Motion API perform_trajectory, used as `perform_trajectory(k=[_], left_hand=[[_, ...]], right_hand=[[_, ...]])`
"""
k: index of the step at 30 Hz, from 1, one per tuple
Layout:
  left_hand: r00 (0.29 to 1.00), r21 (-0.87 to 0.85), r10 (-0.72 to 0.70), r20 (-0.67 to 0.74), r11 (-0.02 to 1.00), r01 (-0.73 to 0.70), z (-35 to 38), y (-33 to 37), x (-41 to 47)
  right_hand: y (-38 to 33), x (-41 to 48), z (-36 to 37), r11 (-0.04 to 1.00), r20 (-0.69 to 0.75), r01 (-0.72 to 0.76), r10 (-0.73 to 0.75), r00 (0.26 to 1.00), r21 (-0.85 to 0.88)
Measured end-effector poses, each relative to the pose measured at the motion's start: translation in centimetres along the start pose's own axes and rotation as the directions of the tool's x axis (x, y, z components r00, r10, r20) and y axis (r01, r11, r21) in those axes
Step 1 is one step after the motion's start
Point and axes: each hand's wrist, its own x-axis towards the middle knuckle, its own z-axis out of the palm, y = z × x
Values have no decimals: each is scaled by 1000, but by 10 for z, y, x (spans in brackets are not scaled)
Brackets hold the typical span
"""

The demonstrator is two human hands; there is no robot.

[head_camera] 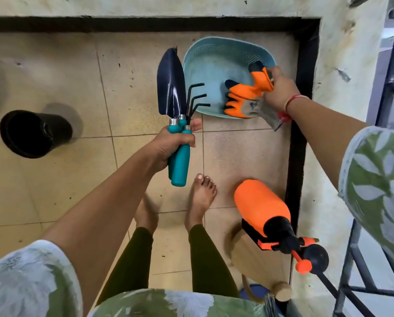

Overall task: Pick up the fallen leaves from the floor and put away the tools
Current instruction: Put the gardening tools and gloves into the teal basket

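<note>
step: putting the tools away was in hand; no fallen leaves showed on the tiled floor in view, so that part looked done or lay out of frame.
left hand: the left hand was wrapped tight round a bundle of teal handles, with the trowel and the hand rake pointing far.
right hand: the right hand had its fingers closed on the orange gloves near the cuffs.
basket: the light blue basket sat on the floor in the far right corner.
gloves to basket: they hung over its near right side; whether they touched it could not be told.
tools to basket: the trowel stood just left of the rim, and the rake tines overlapped it.
next move: probably releasing the gloves, then swinging the bundle right and lowering it in.
left over: the orange sprayer waited near right, in neither hand; a black pot sat well apart at left.
</note>
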Motion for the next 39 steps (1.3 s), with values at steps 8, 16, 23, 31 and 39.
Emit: perform_trajectory(k=[8,16,23,31,39], left_hand=[[1000,7,7,18,1000,-7,4,-2,6],[998,-19,33,-44,999,-34,7,1,15],[996,-12,35,-80,999,-37,4,5,18],[995,48,46,-87,998,-42,4,13,17],[984,114,49,-170,993,-30,19,25,13]], right_hand=[[-3,8,-15,949,70,167,-154,986,-268],[-23,-4,14,955,-425,-202,95,900,-216],[-8,-110,211,955,28,-274,273,962,117],[-3,-69,148,947,-92,-140,173,981,288],[-99,-134,91,485,463,-381,-57,885,787]])
